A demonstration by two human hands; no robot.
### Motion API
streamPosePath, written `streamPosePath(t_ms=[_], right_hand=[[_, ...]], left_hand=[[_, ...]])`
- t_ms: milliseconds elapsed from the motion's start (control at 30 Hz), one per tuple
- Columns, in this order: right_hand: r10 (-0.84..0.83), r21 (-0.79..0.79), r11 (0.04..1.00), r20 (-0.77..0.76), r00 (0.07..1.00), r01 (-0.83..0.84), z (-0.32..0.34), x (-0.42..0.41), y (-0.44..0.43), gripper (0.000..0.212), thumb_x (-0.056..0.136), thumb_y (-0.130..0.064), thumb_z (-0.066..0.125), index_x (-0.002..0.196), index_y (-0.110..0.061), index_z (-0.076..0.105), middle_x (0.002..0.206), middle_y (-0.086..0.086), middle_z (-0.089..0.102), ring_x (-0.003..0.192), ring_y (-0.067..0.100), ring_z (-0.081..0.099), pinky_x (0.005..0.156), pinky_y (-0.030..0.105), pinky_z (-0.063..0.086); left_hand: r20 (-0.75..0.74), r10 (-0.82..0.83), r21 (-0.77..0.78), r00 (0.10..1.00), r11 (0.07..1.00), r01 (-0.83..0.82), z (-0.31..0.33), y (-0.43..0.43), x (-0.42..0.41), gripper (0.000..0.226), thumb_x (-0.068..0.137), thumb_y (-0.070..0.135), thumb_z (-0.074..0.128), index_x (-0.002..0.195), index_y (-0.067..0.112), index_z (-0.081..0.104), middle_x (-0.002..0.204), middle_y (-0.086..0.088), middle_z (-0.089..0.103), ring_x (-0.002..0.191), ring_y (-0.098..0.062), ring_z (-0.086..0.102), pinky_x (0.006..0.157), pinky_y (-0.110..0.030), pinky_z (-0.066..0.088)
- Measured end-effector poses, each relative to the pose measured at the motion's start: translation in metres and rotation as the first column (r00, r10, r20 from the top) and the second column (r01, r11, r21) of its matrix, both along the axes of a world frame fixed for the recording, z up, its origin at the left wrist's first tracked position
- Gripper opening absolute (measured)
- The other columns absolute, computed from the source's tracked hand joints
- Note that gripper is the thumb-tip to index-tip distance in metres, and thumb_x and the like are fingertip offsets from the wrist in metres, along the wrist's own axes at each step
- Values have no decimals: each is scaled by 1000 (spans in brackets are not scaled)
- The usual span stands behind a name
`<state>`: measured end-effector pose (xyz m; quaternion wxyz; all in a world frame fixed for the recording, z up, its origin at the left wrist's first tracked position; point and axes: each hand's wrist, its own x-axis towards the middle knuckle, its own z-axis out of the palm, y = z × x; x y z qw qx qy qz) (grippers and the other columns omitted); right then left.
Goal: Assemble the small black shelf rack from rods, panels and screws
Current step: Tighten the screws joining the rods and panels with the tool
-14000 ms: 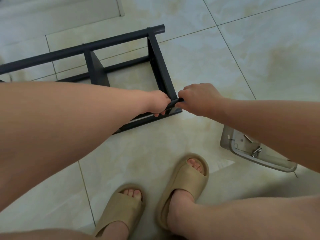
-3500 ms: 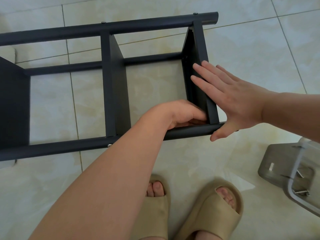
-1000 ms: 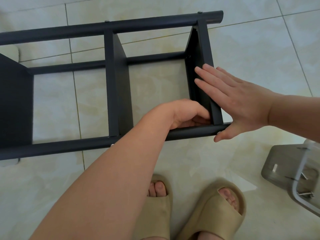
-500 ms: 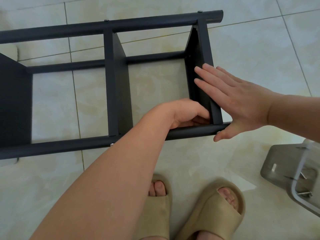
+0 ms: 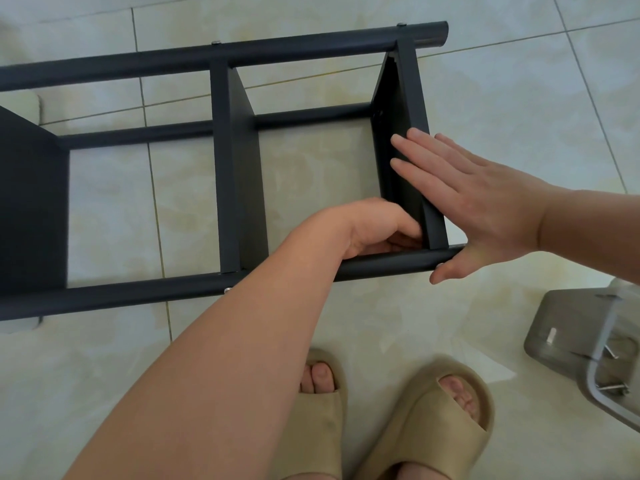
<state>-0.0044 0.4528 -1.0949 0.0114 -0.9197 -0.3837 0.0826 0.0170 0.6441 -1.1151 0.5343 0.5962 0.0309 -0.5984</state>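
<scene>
nothing much moved vs half a sec ago: rack (image 5: 242, 168) lies on its side on floor (image 5: 519, 98), both hands at its right end. r hand (image 5: 485, 202) flat, fingers (image 5: 422, 157) straight, pressing end panel (image 5: 398, 126) from outside, thumb by near rod (image 5: 138, 294). l hand (image 5: 374, 226) curled into inside corner of panel and rod; can't tell what it pinches, if anything. i reckon rack's stiff painted metal, light-ish, slick. best held by rods near joints, not thin panel edges. screw box (image 5: 568, 327) sits apart, to the right.

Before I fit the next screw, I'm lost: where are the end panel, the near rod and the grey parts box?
end panel (image 5: 412, 98): head view, top edge, far half.
near rod (image 5: 138, 293): head view, bare stretch of its left half.
grey parts box (image 5: 562, 317): head view, its left wall.
</scene>
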Motion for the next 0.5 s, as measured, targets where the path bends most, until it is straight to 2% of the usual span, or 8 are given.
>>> streamPosePath(t_ms=[100, 200, 300, 400, 500], right_hand=[[0, 2, 1000, 2, 1000, 0, 0, 0, 0, 134, 73, -94, 38, 158, 6, 14, 167, 24, 2, 156, 38, -1, 126, 54, 10], [1, 1, 1000, 3, 1000, -1, 0, 0, 1, 134, 73, -94, 39, 157, 7, 15, 167, 25, 3, 156, 38, 0, 125, 55, 11], [-1, -1, 1000, 1, 1000, 1, 0, 0, 1, 133, 73, -94, 38, 157, 7, 15, 167, 25, 3, 156, 38, 0, 125, 55, 12], [-2, 1, 1000, 0, 1000, 2, 1, 0, 1, 133, 73, -94, 37, 157, 7, 16, 167, 25, 3, 156, 38, 0, 125, 56, 12], [0, 0, 1000, 5, 1000, 0, 1, 0, 1, 133, 73, -94, 37, 157, 7, 16, 167, 25, 4, 156, 38, 0, 125, 55, 12]], left_hand=[[82, -75, 59, 994, 996, 70, 0, -1, -1, 15, 91, 6, 61, 101, 1, 70, 92, -15, 71, 83, -24, 67, 84, -35, 53], [116, -74, 55, 990, 996, 68, 0, 0, -2, 6, 89, 3, 61, 89, 5, 67, 80, -11, 68, 76, -23, 64, 78, -33, 51], [78, -47, 10, 996, 999, 46, -1, 3, -1, 10, 88, -3, 59, 89, 4, 67, 74, -8, 66, 72, -20, 64, 76, -30, 51], [32, -27, -27, 999, 999, 28, -1, 4, 0, 15, 89, -7, 56, 92, 2, 68, 81, -10, 67, 83, -23, 64, 86, -34, 52], [-8, -14, -4, 1000, 1000, 14, 0, 1, 0, 14, 90, -3, 55, 93, 2, 68, 81, -10, 69, 78, -21, 66, 79, -30, 54]])
